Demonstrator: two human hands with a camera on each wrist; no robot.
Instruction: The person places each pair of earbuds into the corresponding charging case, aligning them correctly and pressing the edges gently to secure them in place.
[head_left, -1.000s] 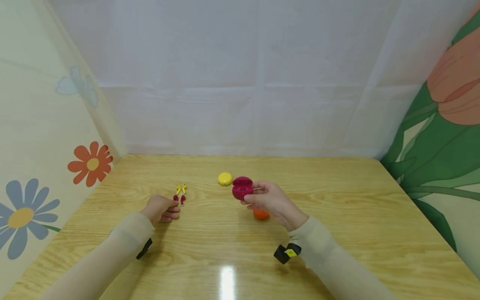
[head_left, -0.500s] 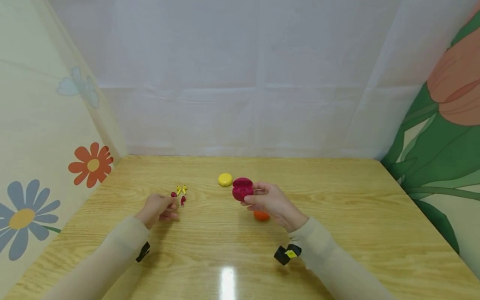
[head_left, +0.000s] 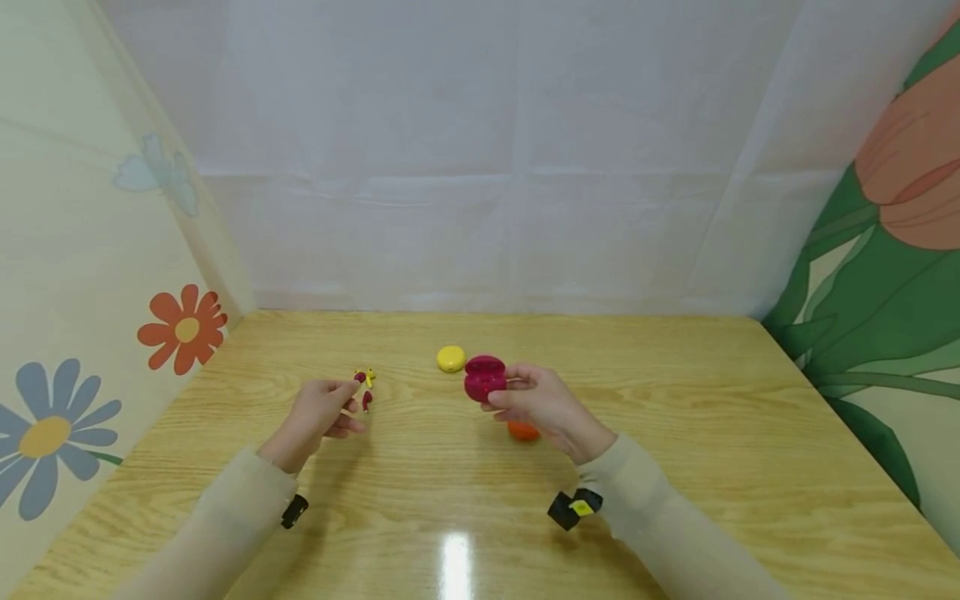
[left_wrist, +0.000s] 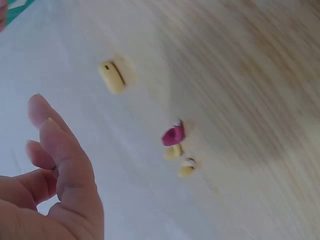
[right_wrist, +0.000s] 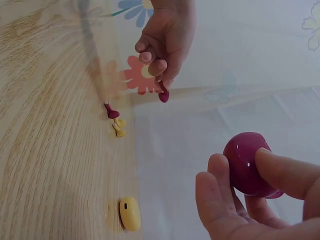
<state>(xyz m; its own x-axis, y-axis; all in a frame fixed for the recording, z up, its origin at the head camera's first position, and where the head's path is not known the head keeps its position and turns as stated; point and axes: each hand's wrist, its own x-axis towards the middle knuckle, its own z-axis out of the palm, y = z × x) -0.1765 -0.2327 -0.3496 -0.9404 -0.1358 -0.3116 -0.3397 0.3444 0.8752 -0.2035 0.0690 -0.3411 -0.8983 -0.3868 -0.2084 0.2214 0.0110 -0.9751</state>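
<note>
Between thumb and fingertip my left hand [head_left: 322, 415] pinches a dark red earbud [right_wrist: 164, 95], lifted above the table. Another dark red earbud [head_left: 367, 401] lies on the wood near that hand, beside two yellow earbuds [right_wrist: 119, 127]. In the left wrist view the pinched earbud is hidden behind the fingers [left_wrist: 65, 155]. My right hand [head_left: 542, 406] holds a dark red earbud case [head_left: 485, 380] in the air, its lid raised and its inside facing me. Below the right hand, an orange round case [head_left: 522, 430] sits partly covered.
A closed yellow earbud case [head_left: 451, 359] stands on the wooden table [head_left: 420, 467], left of and behind the red case. A white cloth backdrop [head_left: 480, 167] hangs at the table's far edge, and flowered cloths flank both sides.
The left hand has picked one dark red earbud up from the table, first drawing left, then rising and shifting right. The right hand and the red case have stayed in place.
</note>
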